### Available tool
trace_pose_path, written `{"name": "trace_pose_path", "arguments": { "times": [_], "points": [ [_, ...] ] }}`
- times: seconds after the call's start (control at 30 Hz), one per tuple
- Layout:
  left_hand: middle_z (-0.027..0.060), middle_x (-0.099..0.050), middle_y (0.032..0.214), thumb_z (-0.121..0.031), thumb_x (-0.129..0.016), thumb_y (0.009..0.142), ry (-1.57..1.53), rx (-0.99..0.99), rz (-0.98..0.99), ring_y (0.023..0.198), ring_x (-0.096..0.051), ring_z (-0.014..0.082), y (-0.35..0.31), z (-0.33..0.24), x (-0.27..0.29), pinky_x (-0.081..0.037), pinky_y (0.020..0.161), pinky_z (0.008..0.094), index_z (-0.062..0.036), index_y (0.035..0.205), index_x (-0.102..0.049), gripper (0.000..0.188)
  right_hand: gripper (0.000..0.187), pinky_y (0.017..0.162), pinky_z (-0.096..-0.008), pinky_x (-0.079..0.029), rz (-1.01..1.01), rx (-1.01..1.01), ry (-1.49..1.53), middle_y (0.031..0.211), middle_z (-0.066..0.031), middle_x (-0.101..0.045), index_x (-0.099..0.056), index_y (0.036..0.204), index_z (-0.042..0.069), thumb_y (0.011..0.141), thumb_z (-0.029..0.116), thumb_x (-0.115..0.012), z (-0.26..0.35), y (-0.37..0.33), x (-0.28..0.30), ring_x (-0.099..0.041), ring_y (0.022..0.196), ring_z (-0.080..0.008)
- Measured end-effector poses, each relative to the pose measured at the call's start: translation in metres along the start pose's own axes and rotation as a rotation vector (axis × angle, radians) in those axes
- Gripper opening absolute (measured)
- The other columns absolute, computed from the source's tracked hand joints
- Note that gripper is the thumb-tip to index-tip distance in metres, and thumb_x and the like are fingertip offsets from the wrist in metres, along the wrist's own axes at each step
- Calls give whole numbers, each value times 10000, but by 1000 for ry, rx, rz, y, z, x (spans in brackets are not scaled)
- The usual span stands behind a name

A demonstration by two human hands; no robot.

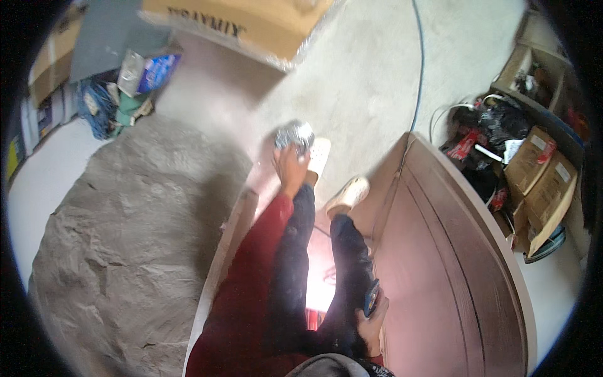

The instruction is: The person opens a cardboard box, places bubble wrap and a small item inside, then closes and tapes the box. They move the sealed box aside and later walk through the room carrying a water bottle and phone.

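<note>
Currently | silvery object (294, 134) in left hand (291, 167) | blue object (372, 298) in right hand (372, 327) | hands apart

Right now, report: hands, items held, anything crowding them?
Left hand gripping silvery rounded object. Right hand holding dark blue object. Pale clog close beside left hand.

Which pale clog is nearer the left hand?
The left-foot clog, close beside the left hand and its shiny silvery item; the right-foot clog is farther right, clearly apart from that hand.

Dark red long sleeve (251, 270), dark trousers (349, 257), pale perforated clogs (352, 193), perhaps a grey cap (330, 366)
</note>
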State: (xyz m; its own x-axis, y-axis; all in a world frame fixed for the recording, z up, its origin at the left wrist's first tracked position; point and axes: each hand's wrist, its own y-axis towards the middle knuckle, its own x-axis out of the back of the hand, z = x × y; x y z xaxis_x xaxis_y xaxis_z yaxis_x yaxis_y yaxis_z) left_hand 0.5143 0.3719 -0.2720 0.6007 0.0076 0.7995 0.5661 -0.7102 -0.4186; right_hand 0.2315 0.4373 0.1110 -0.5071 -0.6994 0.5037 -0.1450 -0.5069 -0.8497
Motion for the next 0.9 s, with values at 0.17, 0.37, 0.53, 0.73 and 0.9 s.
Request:
{"name": "trace_pose_path", "arguments": {
  "times": [0.17, 0.37, 0.53, 0.73, 0.9],
  "points": [
    [94, -586, 925, -193, -774, 642, -41, -398, -171, 970, -464, 322, -89, -73, 112, -351, 869, 446, -34, 813, -625, 277, 668, 989, -370, -368, 97, 126, 491, 1114, -127, -512, -397, 1276, 9, 664, 20, -664, -10, 19, 4, -495, 1100, -269],
    [86, -617, 801, -320, -765, 742, -173, -230, -196, 812, -511, 263, -171, -125, 161, -387, 785, 423, -72, 864, -645, 301, 633, 906, -327, -385, 134, 287, 638, 1034, -84, -494, -451, 1256, 6, 705, 157, -723, -53, 34, -23, -481, 973, -211],
    [21, -573, 770, -238, -705, 852, -1123, 636, 303, 423, -493, 122, -232, -55, 93, -378, 352, 270, -60, 1017, -582, 273, 518, 724, -261, -421, 115, 30, 829, 894, 12, -487, -493, 1233, 31, 778, 137, -717, -145, -19, -50, -483, 822, -109],
    [56, -623, 893, -195, -645, 893, -1175, 738, 484, 585, -609, 181, -301, -11, 35, -461, 481, 276, -65, 1146, -522, 311, 420, 546, -259, -482, 126, -431, 1373, 794, -2, -539, -452, 1198, 76, 828, 124, -646, -318, -28, -167, -529, 602, -95],
    [69, -645, 974, -199, -654, 875, -1061, 792, 576, 729, -661, 222, -356, 49, 0, -517, 596, 294, -34, 1160, -541, 348, 363, 510, -251, -444, 122, -352, 773, 742, 6, -541, -548, 975, 67, 758, 272, -756, -365, 51, -246, -503, 565, -93]
  ]
}}
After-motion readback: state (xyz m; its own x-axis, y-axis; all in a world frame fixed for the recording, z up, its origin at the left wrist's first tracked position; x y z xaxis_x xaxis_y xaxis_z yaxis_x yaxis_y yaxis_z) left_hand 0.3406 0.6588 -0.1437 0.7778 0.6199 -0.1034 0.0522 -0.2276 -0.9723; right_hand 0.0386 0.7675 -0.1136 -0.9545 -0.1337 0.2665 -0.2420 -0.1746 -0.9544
